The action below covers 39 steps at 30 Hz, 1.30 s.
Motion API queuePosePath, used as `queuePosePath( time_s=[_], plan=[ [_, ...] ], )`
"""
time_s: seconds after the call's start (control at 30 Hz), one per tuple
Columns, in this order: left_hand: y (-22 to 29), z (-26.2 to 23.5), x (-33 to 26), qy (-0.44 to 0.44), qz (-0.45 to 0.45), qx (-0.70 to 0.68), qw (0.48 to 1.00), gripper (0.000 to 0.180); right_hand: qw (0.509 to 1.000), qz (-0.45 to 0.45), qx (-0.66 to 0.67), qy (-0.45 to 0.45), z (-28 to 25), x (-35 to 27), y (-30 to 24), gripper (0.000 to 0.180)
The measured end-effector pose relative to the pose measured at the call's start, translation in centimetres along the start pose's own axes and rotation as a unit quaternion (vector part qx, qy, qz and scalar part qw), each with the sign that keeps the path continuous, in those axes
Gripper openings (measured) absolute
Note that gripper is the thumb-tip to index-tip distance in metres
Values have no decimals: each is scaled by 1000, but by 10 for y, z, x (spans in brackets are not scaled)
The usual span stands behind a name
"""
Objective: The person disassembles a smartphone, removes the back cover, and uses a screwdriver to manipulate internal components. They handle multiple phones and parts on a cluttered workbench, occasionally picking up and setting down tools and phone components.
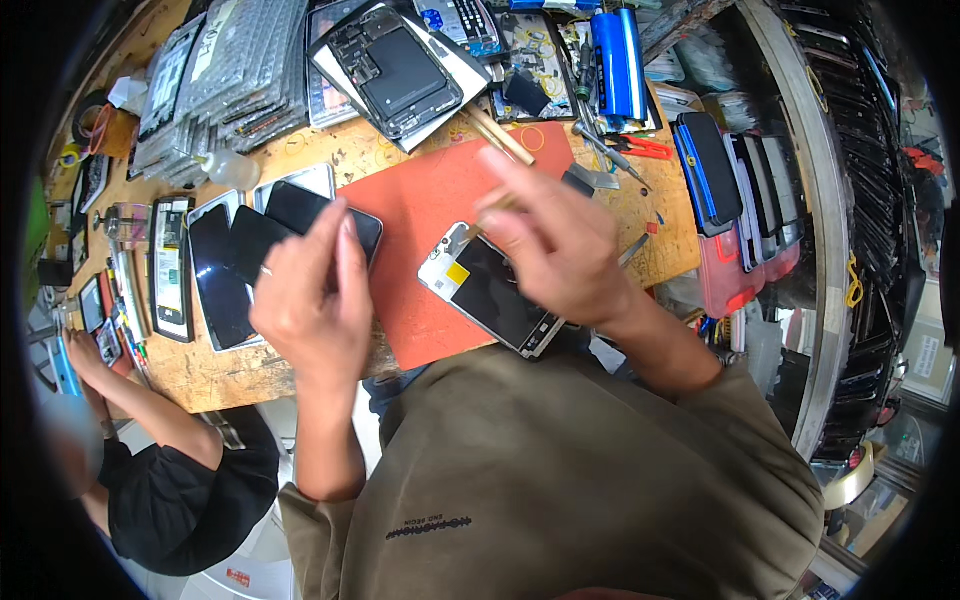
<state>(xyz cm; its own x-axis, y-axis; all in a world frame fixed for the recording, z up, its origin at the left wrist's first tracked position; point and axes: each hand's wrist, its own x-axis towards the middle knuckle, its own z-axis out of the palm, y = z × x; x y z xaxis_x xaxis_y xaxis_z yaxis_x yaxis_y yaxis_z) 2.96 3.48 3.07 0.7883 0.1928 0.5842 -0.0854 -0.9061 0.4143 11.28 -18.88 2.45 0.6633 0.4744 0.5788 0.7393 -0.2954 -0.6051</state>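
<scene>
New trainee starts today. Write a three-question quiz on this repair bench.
1. True or false: the right hand is over an opened phone on the red mat.
2. What lies beside the left hand? A) dark phone screens B) a hammer C) a cup
3. What colour is the cylinder at the bench's far edge?

Key: 1 true; 2 A; 3 blue.

Opened white-framed phone [490, 290], dark inside, tilted on red mat; possibly tool-touched.
</scene>
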Motion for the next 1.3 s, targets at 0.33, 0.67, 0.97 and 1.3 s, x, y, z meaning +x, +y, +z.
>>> queuePosePath(
  time_s=[0.33,0.67,0.97,1.3],
  plan=[
    [5,57,121,-130,61,-11,990,19,957,271,-62,-81,-65,-45,51,45],
    [29,87,145,-251,18,108,962,25,975,213,-68,-22,-52,-63,74,33],
    [14,20,93,-60,-61,-33,996,17,973,89,-210,34,-53,-58,66,41],
    [71,-31,-83,-431,-461,-280,724,26,951,50,-157,-261,-56,-86,-29,96]
  ],
)
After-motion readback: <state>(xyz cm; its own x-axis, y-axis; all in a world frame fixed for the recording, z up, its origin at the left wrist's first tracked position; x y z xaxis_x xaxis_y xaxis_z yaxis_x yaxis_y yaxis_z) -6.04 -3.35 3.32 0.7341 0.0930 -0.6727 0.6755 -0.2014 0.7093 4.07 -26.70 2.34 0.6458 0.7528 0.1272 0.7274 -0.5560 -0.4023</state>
